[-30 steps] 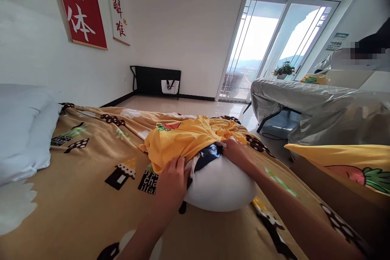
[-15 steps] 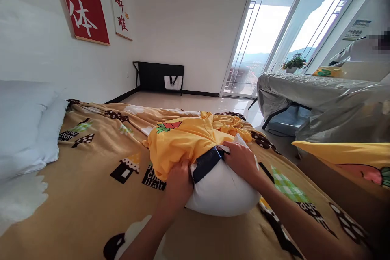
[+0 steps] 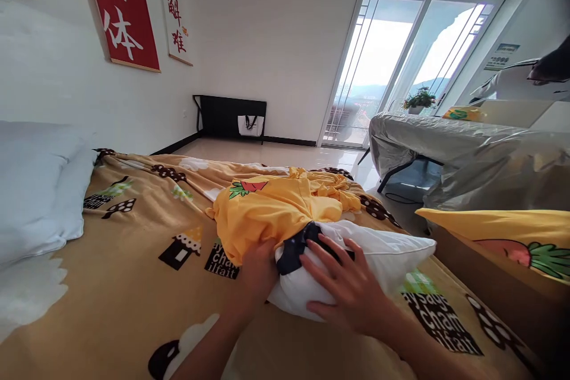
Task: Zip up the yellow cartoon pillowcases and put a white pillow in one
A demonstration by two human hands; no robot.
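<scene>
A white pillow lies on the bed, its far end pushed into a yellow pillowcase with a carrot print. A dark label shows at the case's opening. My left hand is closed on the edge of the yellow pillowcase, beside the pillow. My right hand lies flat on the near part of the white pillow, fingers spread.
The bed is covered by a tan blanket with house prints. A white pillow lies at the left. At the right stand a second carrot pillow, a brown box and a covered table. Another person's arm shows far right.
My right hand left the pillowcase opening and came back onto the near part of the white pillow, fingers spread. The pillow's right corner now sticks out flatter. My left hand stayed.
</scene>
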